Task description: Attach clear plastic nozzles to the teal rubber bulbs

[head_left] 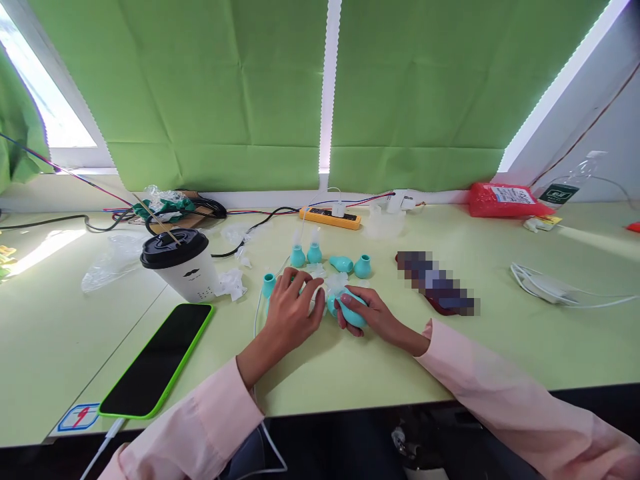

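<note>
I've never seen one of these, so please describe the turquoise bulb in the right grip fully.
The turquoise bulb is smooth and rounded, seemingly rubber or soft plastic. It lies slanted in the right grip, thumb over it, fingers beneath, partly hidden, in front of other turquoise bulbs. Whether the turquoise ring beside it is its neck is unclear.

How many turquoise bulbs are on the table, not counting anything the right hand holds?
5 turquoise bulbs show: two upright with clear tips, one lying to their right, an open-mouthed one right of that, one partly covered left of the left hand. The hands may hide more.
</note>
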{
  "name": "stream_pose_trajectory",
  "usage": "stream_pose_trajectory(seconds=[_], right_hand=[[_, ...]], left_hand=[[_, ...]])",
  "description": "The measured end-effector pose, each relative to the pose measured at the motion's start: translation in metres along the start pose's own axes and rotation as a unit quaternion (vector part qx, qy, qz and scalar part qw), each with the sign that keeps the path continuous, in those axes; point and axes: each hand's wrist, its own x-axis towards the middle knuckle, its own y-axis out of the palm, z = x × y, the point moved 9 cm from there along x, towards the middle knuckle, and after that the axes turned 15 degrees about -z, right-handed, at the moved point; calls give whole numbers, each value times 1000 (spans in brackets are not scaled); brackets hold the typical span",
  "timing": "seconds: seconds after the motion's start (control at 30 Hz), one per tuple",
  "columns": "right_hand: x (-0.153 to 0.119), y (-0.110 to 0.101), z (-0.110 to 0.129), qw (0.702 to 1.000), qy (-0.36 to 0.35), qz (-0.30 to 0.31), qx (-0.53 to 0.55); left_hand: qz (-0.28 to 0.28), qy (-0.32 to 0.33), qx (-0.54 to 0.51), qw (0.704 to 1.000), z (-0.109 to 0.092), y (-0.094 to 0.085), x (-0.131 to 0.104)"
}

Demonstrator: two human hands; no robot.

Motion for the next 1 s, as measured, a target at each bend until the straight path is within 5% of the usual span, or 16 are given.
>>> stream_pose_trajectory(seconds=[0.13,0.27,0.37,0.43,0.53,0.63,0.77,0.87,1.0], right_hand=[[-3,4,-1,1000,-7,16,5],[-4,9,-3,998,17,47,28],[-5,11,-6,996,45,60,51],[-4,10,-7,995,53,57,59],[-3,7,-9,997,51,30,53],[-2,2,-8,999,26,-15,19],[-1,-1,-8,999,3,-48,-12],[-1,1,-13,999,23,-38,-6],[0,2,-13,999,31,-18,-10]], left_hand=[[-23,-132,-237,962,6,-6,1],[-2,-274,-374,886,23,11,-7],[36,-331,-446,831,25,22,-12],[54,-343,-455,820,24,24,-12],[39,-292,-401,867,21,19,-9],[-66,-130,-285,947,9,-3,-2],[-160,25,-182,970,-10,-19,-6],[-146,3,-188,971,-7,-17,-4],[-59,-158,-264,950,14,-4,-2]])
